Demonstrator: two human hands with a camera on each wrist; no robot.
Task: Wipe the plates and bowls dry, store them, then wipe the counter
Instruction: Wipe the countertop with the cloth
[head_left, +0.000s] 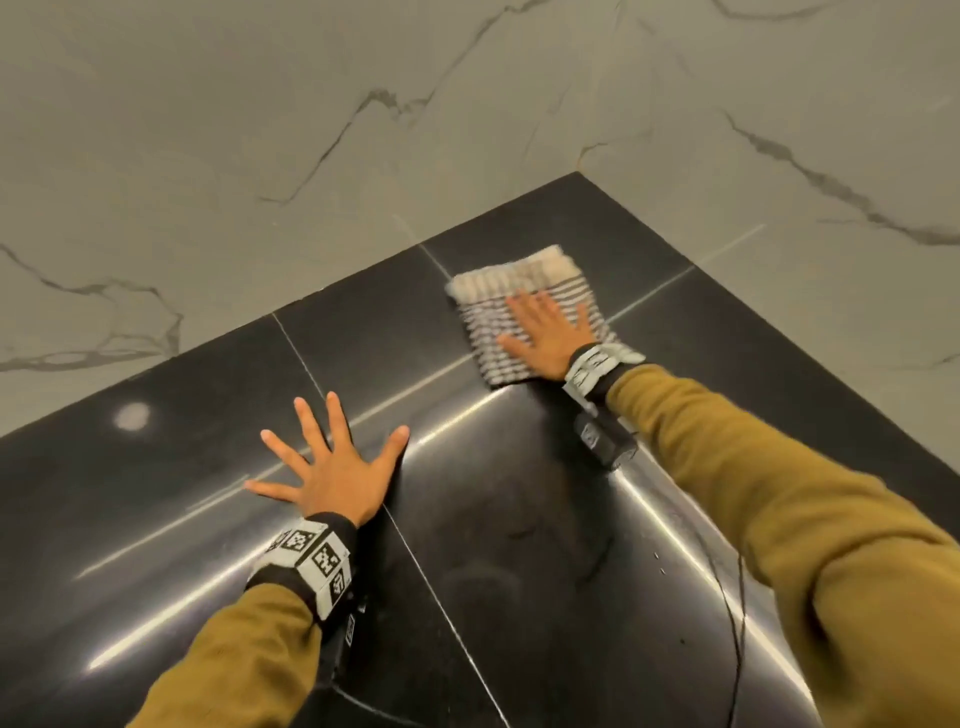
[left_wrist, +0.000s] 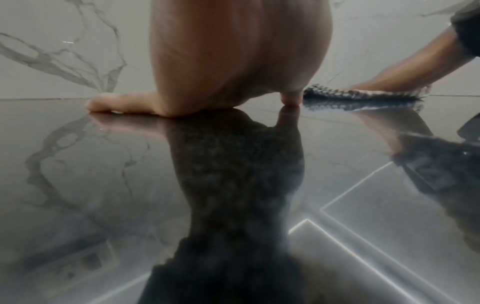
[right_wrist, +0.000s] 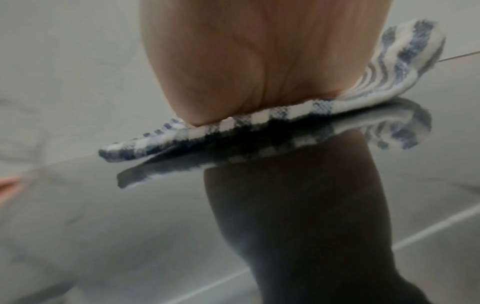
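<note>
a person leans over a glossy black counter (head_left: 498, 545) that meets pale marble-veined walls (head_left: 260, 130) in a corner. the right hand (head_left: 545, 338) lies flat on a folded blue-and-white checked cloth (head_left: 483, 312), fingers straight and spread, palm pressing it onto the counter near the far corner. from the right wrist view the heel of that hand bears down on the cloth's near edge, and one corner of the cloth curls upward on the right. the left hand (head_left: 332, 467) rests palm down on the bare counter, nearer the person and well apart from the cloth, fingers fully splayed and holding nothing. both arms wear mustard-coloured sleeves (head_left: 779, 519) with patterned wrist bands (head_left: 306, 561). a small pale round patch (head_left: 132, 415) on the counter to the left may be a reflected light; it is too blurred to tell.
</note>
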